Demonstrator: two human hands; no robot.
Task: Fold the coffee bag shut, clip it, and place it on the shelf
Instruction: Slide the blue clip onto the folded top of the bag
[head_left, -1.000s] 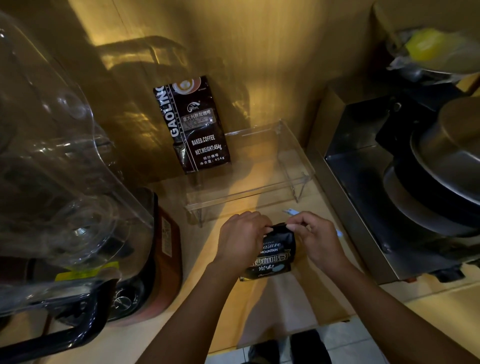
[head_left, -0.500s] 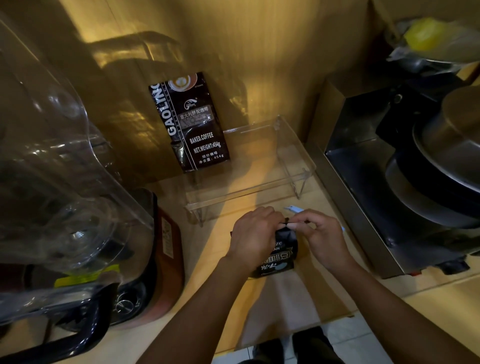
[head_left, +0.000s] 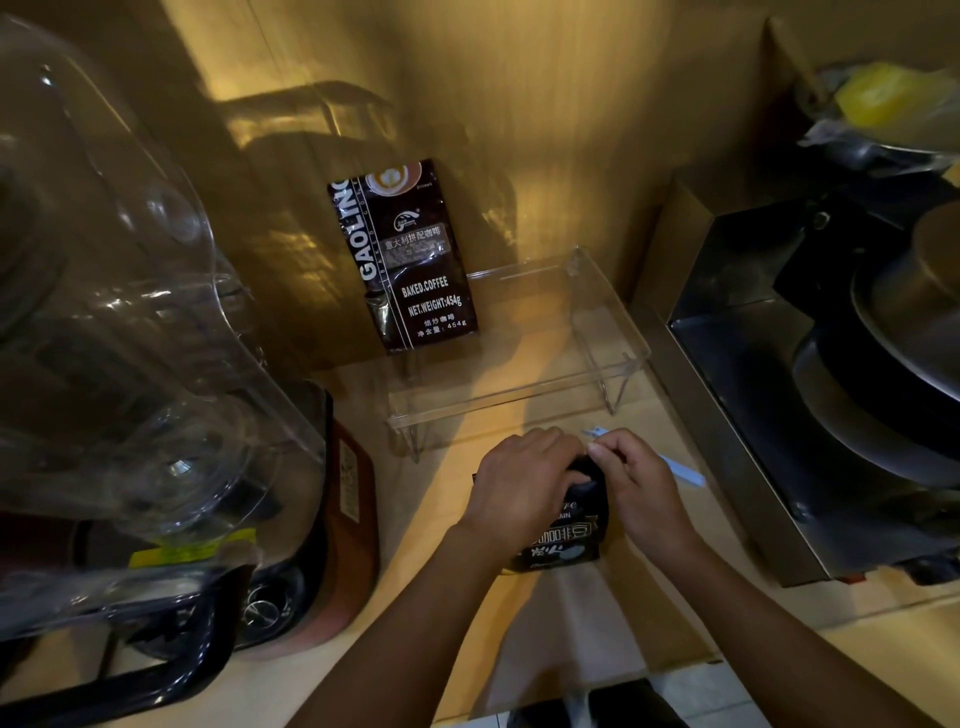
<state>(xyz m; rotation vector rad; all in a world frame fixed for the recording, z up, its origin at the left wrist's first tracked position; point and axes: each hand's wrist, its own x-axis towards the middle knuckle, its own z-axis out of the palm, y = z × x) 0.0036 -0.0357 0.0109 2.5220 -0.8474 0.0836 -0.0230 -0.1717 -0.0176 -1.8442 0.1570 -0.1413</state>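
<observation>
You pinched the coffee bag (head_left: 563, 540) top with both hands' fingers (head_left: 602, 452) near the bench's (head_left: 467, 519) front edge, holding its fold for clipping.

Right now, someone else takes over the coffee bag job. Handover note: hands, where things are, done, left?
Left hand: closed over the top of the small bag, which lies on the counter.
Right hand: pinching the bag's top edge from the other side.
Clip: pale blue, on the counter just behind the right hand, not in use.
Shelf: clear acrylic, behind the hands; a larger bag already stands at its left end against the wall, the right part is free.
Done: folding is under way; how far, the hands hide.
Left: finish the fold, clip it, put the bag on the shelf.
</observation>
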